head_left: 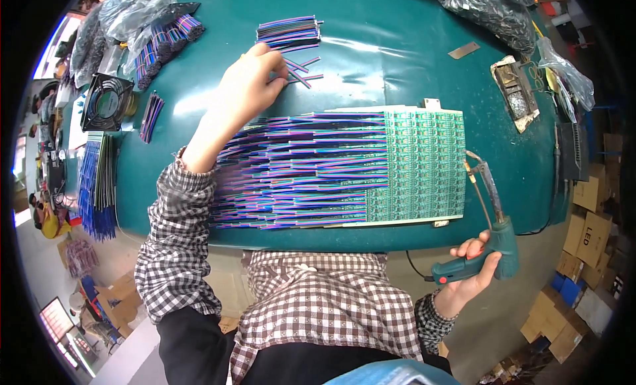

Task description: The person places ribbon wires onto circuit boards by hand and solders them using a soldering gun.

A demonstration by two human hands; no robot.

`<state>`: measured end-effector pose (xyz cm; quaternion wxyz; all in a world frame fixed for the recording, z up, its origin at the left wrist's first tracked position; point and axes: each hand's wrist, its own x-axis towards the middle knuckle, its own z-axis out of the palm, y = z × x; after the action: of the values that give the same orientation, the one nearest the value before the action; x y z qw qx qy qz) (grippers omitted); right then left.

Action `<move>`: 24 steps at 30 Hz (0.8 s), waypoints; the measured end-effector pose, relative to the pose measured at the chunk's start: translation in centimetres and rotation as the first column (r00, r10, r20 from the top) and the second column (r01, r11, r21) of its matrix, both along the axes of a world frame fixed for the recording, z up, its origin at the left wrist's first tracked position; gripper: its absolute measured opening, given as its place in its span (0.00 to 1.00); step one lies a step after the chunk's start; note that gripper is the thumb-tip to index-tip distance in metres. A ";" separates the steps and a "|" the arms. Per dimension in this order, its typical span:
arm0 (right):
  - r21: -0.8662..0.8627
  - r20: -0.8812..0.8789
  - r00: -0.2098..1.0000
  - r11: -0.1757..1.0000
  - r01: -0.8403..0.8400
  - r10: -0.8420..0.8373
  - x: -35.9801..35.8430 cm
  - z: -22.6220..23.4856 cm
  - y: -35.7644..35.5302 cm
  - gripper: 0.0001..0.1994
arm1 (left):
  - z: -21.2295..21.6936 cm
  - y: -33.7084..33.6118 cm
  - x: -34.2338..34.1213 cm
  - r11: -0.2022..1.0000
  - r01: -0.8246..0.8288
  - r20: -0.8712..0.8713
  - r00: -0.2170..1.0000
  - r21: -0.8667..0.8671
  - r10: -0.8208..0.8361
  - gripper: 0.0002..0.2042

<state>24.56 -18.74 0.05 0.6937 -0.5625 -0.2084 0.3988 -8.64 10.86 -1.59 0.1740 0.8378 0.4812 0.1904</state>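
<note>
The left hand (248, 87) reaches over the green table (371, 67), its fingers (278, 70) closed on loose coloured wires (301, 70) just below a wire bundle (289, 31). The right hand (467, 276) grips a green soldering gun (493, 242) beside the circuit board (424, 163).

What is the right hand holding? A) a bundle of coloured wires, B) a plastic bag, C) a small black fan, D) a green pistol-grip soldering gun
D: the right hand grips a green soldering gun off the table's edge, while the left hand reaches for loose wires.
</note>
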 end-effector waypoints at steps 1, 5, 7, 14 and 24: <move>0.001 0.001 1.000 1.000 -0.002 0.002 -0.1 0.1 0.0 0.26 | 0.2 -0.2 0.1 0.975 0.064 -0.041 0.998 0.211 -0.056 0.06; -0.019 -0.009 1.000 1.000 0.011 -0.011 -0.3 0.3 -0.2 0.26 | 0.1 2.3 -0.2 0.949 0.302 -0.090 0.951 0.086 -0.294 0.08; -0.027 -0.006 1.000 1.000 0.014 -0.014 -0.2 0.3 -0.6 0.26 | 0.2 2.2 -0.3 0.949 0.307 -0.098 0.949 0.073 -0.299 0.07; -0.029 -0.017 1.000 0.999 0.017 -0.018 0.0 -0.1 -1.7 0.27 | -0.9 1.6 0.1 0.915 0.344 -0.124 0.938 0.208 -0.324 0.05; 0.023 -0.026 1.000 1.000 -0.007 0.007 -0.4 0.0 -2.3 0.28 | -1.2 2.2 -0.4 0.931 0.278 -0.134 0.958 0.238 -0.252 0.04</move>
<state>24.21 -21.01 0.02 0.7012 -0.5487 -0.2059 0.4060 -9.01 13.07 -2.77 0.0647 0.9190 0.3433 0.1829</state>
